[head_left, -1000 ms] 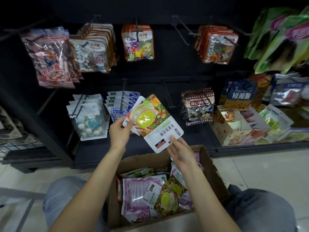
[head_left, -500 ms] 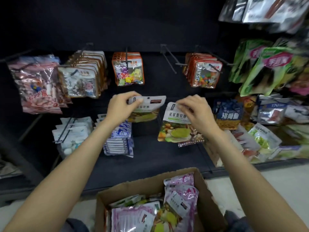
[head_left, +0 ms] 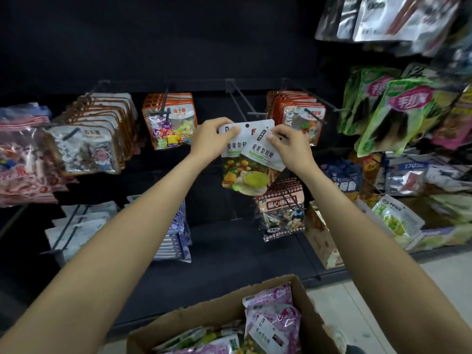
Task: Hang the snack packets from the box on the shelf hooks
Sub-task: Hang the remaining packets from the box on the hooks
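snack packets | top edges pinched | left hand fingers | right hand fingers

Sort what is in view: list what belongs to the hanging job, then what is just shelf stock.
In the job:
left hand and right hand, each pinching a fruit gummy packet
empty hook above them
cardboard box holding more packets

Just stock:
orange candy packs
green snack bags
blue-and-white packs
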The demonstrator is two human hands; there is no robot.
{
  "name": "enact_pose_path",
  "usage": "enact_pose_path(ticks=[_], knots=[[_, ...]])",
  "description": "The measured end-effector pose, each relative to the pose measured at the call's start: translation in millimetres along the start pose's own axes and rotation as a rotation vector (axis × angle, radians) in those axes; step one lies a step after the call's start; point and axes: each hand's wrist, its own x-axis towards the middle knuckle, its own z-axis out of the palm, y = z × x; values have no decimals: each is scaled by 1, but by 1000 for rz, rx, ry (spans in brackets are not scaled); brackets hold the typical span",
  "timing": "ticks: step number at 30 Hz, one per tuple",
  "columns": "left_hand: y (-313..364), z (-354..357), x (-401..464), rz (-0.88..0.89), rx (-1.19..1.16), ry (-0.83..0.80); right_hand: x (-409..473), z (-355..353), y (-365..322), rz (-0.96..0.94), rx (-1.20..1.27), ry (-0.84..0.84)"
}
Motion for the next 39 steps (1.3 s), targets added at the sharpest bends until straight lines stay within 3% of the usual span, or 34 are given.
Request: enact_pose_path(ticks=[7,18,24,27,30,33,36,39], knots=[[-7,4,4,107,151,13,3,1,5,42,-34,0],[-19,18,61,-60,386,188,13,20,12,-188,-348,-17],[-17,16,37,79,220,381,5,14,-1,-290,-300,15],[-6,7,-1,116,-132,127,-1,14,-13,-333,-235,48],[0,-2,-23,72,-180,-117,-6,16,-23,-331,-182,24],[0,-10,-26,51,-186,-59,-5,6,-20,-229,-114,22],[1,-13,-21,-33,-237,-2,1,-5,-13,-12,183,5],[4,-6,-14,-86,-206,44,12,1,-10,65,268,70]])
